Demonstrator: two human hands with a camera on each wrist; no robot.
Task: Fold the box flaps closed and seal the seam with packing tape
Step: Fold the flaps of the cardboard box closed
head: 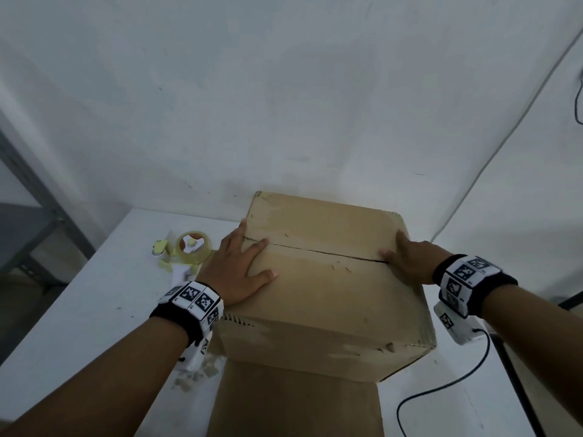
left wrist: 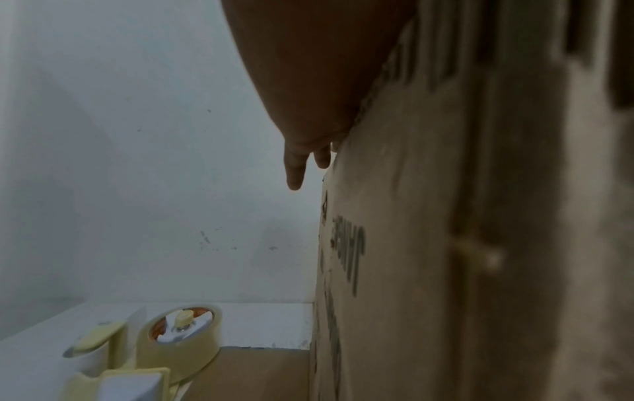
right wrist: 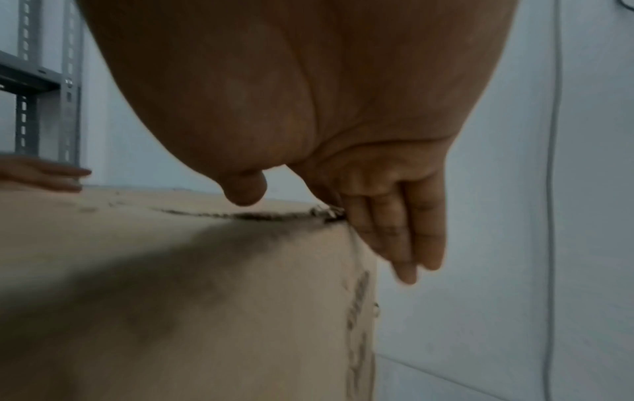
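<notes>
A brown cardboard box (head: 321, 288) stands on the white table, its top flaps folded down and meeting at a dark seam (head: 315, 251) with no tape on it. My left hand (head: 243, 266) lies flat on the top's left edge, fingers straight across the seam's left end. My right hand (head: 407, 263) presses the right edge: the thumb (right wrist: 245, 190) rests on top by the seam (right wrist: 240, 215), and the straight fingers (right wrist: 404, 238) hang down the box's right side. A clear tape roll in a yellow-white dispenser (head: 192, 249) (left wrist: 182, 339) sits on the table left of the box.
The box stands on a flat cardboard sheet (head: 284, 405) close to the white wall. Cardboard crumbs (head: 195, 373) lie by my left wrist. A black cable (head: 441, 389) runs over the table (head: 94, 310) at the right. A grey metal shelf frame (head: 31, 216) stands at the left.
</notes>
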